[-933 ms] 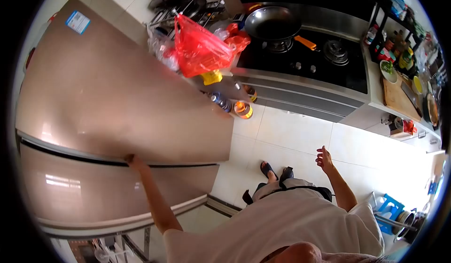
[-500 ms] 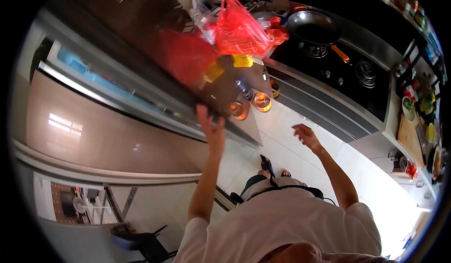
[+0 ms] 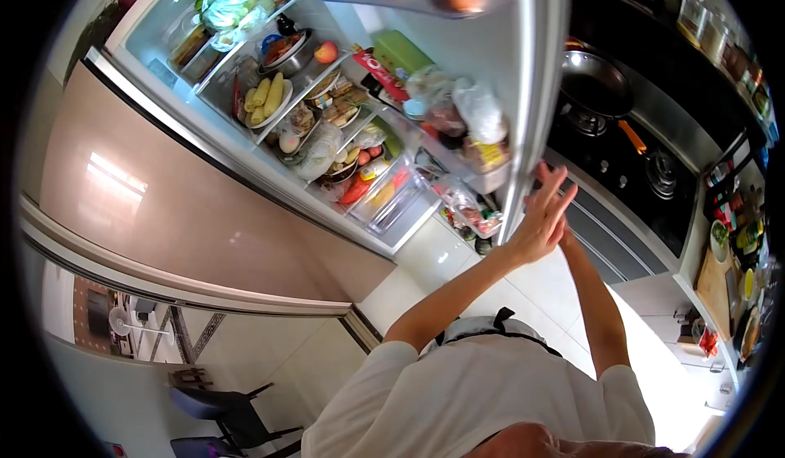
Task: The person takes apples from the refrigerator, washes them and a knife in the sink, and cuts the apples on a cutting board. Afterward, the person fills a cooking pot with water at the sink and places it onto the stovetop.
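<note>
Fridge door point(image 3: 536, 82), cut off at the top, stands open beside the stove point(image 3: 617, 155), its pale inside holding bags point(image 3: 478, 113). Left hand point(image 3: 536, 227), fingers spread, is near its edge; right hand point(image 3: 567, 237), mostly hidden, can't be read.

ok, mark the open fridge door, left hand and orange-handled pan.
Fridge door point(image 3: 540, 82): head view, on its pale edge.
Left hand point(image 3: 537, 227): head view, on the hand's middle.
Orange-handled pan point(image 3: 597, 87): head view, on its dark inside.
</note>
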`<state>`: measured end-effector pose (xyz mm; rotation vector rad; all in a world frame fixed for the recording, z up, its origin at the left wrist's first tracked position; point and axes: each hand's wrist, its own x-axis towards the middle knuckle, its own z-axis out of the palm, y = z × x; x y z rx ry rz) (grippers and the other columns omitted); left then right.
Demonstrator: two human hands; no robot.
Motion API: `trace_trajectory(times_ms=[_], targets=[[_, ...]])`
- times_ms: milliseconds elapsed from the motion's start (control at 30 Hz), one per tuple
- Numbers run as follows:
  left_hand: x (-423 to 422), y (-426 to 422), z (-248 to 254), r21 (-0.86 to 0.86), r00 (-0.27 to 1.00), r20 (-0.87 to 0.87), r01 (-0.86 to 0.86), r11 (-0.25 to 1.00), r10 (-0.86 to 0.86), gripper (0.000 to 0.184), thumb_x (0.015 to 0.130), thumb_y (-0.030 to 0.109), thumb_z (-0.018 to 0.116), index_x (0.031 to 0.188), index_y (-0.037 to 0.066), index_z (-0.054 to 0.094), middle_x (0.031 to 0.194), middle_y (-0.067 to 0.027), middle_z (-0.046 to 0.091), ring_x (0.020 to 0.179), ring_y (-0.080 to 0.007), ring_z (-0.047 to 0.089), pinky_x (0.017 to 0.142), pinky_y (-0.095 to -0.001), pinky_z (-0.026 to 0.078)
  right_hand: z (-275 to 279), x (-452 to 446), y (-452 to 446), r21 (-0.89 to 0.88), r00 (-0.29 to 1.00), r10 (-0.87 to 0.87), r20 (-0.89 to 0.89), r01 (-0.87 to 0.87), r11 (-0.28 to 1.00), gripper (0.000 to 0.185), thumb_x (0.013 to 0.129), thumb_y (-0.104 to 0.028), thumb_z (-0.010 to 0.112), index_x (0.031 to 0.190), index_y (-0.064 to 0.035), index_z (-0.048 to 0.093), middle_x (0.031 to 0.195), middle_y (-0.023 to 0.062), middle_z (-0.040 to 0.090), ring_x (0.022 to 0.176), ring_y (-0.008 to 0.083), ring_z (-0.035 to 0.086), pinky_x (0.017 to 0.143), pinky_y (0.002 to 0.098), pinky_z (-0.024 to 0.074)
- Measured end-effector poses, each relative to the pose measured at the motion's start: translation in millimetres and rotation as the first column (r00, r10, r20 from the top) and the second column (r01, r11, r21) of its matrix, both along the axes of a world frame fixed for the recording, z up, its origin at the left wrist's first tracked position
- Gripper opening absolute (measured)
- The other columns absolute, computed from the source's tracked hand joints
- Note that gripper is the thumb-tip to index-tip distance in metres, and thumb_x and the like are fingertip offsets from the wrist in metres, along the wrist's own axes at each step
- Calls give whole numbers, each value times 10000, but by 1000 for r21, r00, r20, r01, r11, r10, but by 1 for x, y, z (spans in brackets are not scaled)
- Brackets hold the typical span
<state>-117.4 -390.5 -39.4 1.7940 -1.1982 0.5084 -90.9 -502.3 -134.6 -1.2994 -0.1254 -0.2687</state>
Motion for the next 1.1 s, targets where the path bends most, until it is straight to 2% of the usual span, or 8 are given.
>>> trace_trajectory(times_ms=[67, 167, 300, 433, 500, 667, 867, 1100], targets=[[3, 42, -9, -5, 994, -92, 60, 998, -61, 701, 740, -82, 554, 1384, 99, 343, 1442, -187, 277, 1325, -345, 308, 1064, -431, 291, 13, 20, -16, -478, 971, -194, 140, 238, 846, 817, 755, -70, 671, 1436, -103, 221, 1376, 86, 393, 1246, 234, 400, 977, 402, 385], [27, 122, -42, -33, 980, -201, -17, 999, 10, 599, 752, -103, 507, 1310, 94, 408, 1357, -188, 383, 1226, -370, 424, 973, -422, 394, 22, 47, -25, -567, 940, -341, -6, 278, 775, 800, 757, -34, 636, 1434, -130, 222, 1363, 102, 402, 1241, 240, 409, 938, 432, 406], [43, 237, -93, 95, 852, -403, -323, 942, 333, 457, 756, -100, 515, 1173, 86, 519, 1235, -173, 482, 1104, -357, 520, 880, -388, 461, 3, 84, -33, -529, 863, -472, 182, 491, 693, 693, 835, -30, 616, 1422, -90, 252, 1331, 119, 430, 1180, 220, 455, 825, 332, 473], [22, 336, -142, 284, 663, -605, -337, 897, 441, 356, 768, -85, 525, 1092, 62, 547, 1164, -143, 513, 988, -284, 580, 788, -363, 502, -27, 91, -37, -551, 778, -568, 269, 608, 572, 586, 893, -56, 582, 1406, -54, 299, 1221, 154, 536, 1067, 206, 542, 740, 274, 485], [13, 363, -159, 350, 565, -679, -312, 883, 469, 331, 771, -75, 533, 1073, 58, 554, 1147, -133, 518, 952, -260, 595, 759, -351, 511, -30, 81, -28, -630, 707, -613, 352, 664, 403, 590, 897, -65, 581, 1412, -56, 292, 1198, 170, 545, 1034, 204, 558, 722, 279, 499], [17, 395, -198, 445, 508, -730, -154, 882, 457, 293, 811, -30, 535, 1090, 55, 563, 1120, -121, 525, 904, -219, 613, 708, -304, 536, -24, 69, -23, -594, 751, -625, 215, 608, 526, 539, 908, -73, 554, 1393, -25, 325, 1162, 191, 569, 986, 230, 583, 766, 305, 486], [38, 405, -222, 633, 619, -679, 221, 742, 395, 295, 827, 82, 591, 1120, 82, 557, 1115, -133, 544, 914, -290, 605, 802, -378, 486, -29, 70, -21, -685, 680, -701, 217, 617, 387, 540, 920, -59, 489, 1417, -40, 279, 1175, 192, 563, 1036, 244, 560, 813, 299, 450], [29, 421, -229, 699, 537, -673, 236, 675, 509, 310, 842, 117, 589, 1143, 51, 562, 1131, -151, 562, 912, -307, 599, 816, -380, 479, -32, 62, -4, -571, 688, -725, 35, 609, 550, 402, 925, -129, 529, 1304, -38, 430, 1207, 131, 557, 1105, 207, 538, 892, 309, 441]])
